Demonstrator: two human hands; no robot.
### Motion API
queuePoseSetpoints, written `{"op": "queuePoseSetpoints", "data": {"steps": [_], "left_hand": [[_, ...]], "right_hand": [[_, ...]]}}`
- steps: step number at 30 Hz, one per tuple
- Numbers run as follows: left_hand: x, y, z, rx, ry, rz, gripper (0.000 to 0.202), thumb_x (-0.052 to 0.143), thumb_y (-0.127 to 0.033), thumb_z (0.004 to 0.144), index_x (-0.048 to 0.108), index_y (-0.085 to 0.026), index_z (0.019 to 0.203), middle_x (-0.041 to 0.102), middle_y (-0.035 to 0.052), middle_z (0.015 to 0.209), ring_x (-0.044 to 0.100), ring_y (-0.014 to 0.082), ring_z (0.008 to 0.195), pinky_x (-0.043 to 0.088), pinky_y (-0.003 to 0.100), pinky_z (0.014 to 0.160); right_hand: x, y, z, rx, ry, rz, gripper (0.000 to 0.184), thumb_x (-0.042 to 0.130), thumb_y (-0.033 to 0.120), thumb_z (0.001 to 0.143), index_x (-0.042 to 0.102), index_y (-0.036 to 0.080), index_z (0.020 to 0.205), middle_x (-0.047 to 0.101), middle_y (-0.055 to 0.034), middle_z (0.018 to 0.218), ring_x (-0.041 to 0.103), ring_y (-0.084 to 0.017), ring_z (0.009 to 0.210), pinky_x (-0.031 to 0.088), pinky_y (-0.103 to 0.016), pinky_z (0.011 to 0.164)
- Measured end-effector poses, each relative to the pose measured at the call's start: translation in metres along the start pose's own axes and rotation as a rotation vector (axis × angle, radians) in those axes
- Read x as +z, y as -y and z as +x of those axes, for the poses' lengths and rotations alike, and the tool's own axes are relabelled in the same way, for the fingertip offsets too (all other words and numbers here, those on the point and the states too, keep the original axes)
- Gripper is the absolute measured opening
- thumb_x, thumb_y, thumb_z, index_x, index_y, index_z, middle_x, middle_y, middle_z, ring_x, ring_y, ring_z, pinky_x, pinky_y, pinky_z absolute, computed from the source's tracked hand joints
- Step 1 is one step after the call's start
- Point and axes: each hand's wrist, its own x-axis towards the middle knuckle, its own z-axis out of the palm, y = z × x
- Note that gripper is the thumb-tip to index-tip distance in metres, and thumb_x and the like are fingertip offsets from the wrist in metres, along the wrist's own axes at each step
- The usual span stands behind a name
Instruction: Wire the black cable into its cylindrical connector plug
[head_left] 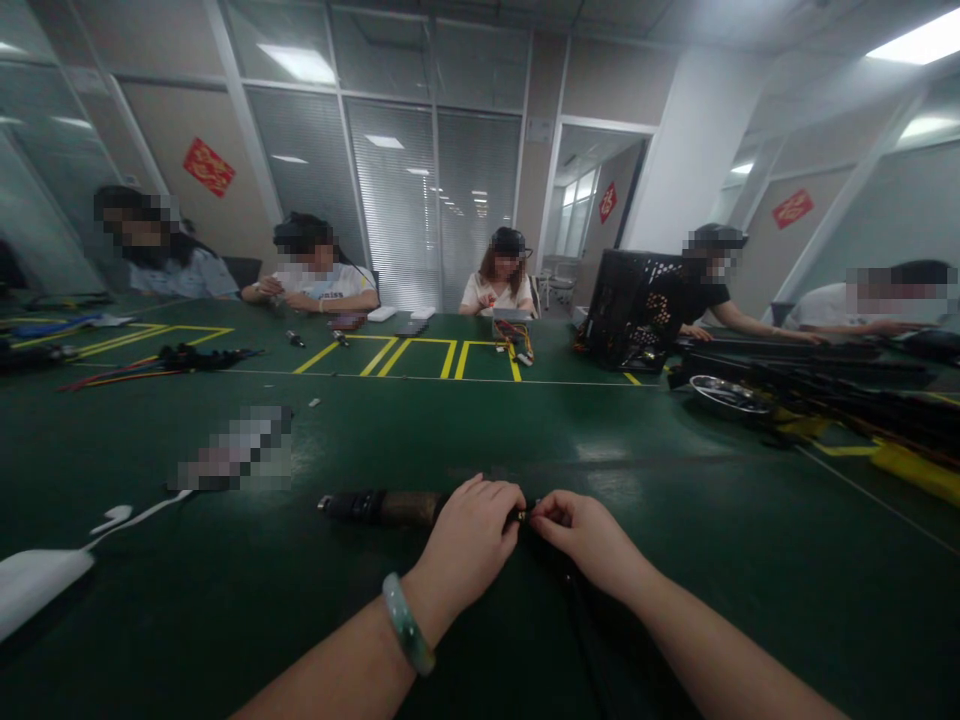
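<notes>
A dark electric screwdriver (409, 507) lies across the green table in front of me, its silver tip pointing left. My left hand (480, 515), with a green bangle on the wrist, is closed around its right-hand part, hiding that stretch. Close by on the right, my right hand (566, 520) is closed in a pinch at the tool's rear end, where a black cable (571, 590) comes off and runs down toward me. A small brass-coloured bit shows between the two hands. Exactly what the right fingertips grip is too small and dark to make out.
To the left lie a blurred-out phone (236, 450) with a white cord and a white power bank (41, 585). Wire bundles (199, 357) sit further back. At the right are a black computer case (630, 310) and a dark heap of parts (817, 390). Several people sit around the table.
</notes>
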Motion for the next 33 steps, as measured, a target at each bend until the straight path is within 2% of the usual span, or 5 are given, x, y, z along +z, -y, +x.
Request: {"op": "queuePoseSetpoints", "data": {"steps": [12, 15, 18, 24, 33], "left_hand": [[-0.001, -0.001, 0.001, -0.015, -0.012, -0.010, 0.010, 0.059, -0.016, 0.083, 0.057, -0.021, 0.091, 0.063, -0.0001, 0.097, 0.058, 0.0189, 0.095, 0.033, 0.043, 0.103], [-0.002, -0.001, 0.001, -0.014, -0.009, -0.003, 0.014, 0.060, -0.013, 0.081, 0.056, -0.021, 0.092, 0.062, -0.0011, 0.093, 0.057, 0.0176, 0.092, 0.034, 0.041, 0.102], [-0.003, -0.002, 0.001, -0.003, 0.002, 0.010, 0.011, 0.060, -0.013, 0.082, 0.056, -0.021, 0.089, 0.062, -0.0011, 0.092, 0.056, 0.0169, 0.092, 0.032, 0.040, 0.103], [-0.003, -0.001, 0.001, 0.028, -0.004, 0.008, 0.004, 0.061, -0.020, 0.085, 0.056, -0.020, 0.085, 0.062, -0.0008, 0.091, 0.056, 0.0177, 0.090, 0.033, 0.039, 0.101], [-0.005, 0.000, 0.000, 0.039, 0.019, 0.038, 0.005, 0.055, -0.017, 0.086, 0.056, -0.020, 0.090, 0.062, 0.0000, 0.094, 0.056, 0.0170, 0.093, 0.034, 0.038, 0.101]], "right_hand": [[0.012, 0.003, 0.002, 0.041, -0.107, -0.110, 0.014, 0.063, 0.034, 0.083, 0.067, 0.021, 0.081, 0.069, 0.0011, 0.075, 0.063, -0.015, 0.067, 0.041, -0.023, 0.056], [0.014, 0.006, 0.001, 0.031, -0.121, -0.158, 0.013, 0.062, 0.035, 0.083, 0.067, 0.022, 0.080, 0.068, 0.0020, 0.074, 0.061, -0.014, 0.065, 0.039, -0.023, 0.054], [0.015, 0.008, 0.001, 0.012, -0.145, -0.193, 0.013, 0.062, 0.033, 0.082, 0.067, 0.022, 0.080, 0.068, 0.0023, 0.072, 0.061, -0.014, 0.064, 0.039, -0.023, 0.055], [0.012, 0.015, 0.001, 0.072, -0.115, -0.230, 0.017, 0.059, 0.036, 0.084, 0.068, 0.022, 0.080, 0.069, 0.0010, 0.073, 0.062, -0.015, 0.064, 0.039, -0.024, 0.055], [0.009, 0.031, 0.004, 0.105, -0.039, -0.408, 0.020, 0.054, 0.036, 0.086, 0.068, 0.022, 0.083, 0.069, -0.0006, 0.074, 0.062, -0.016, 0.062, 0.036, -0.024, 0.051]]}}
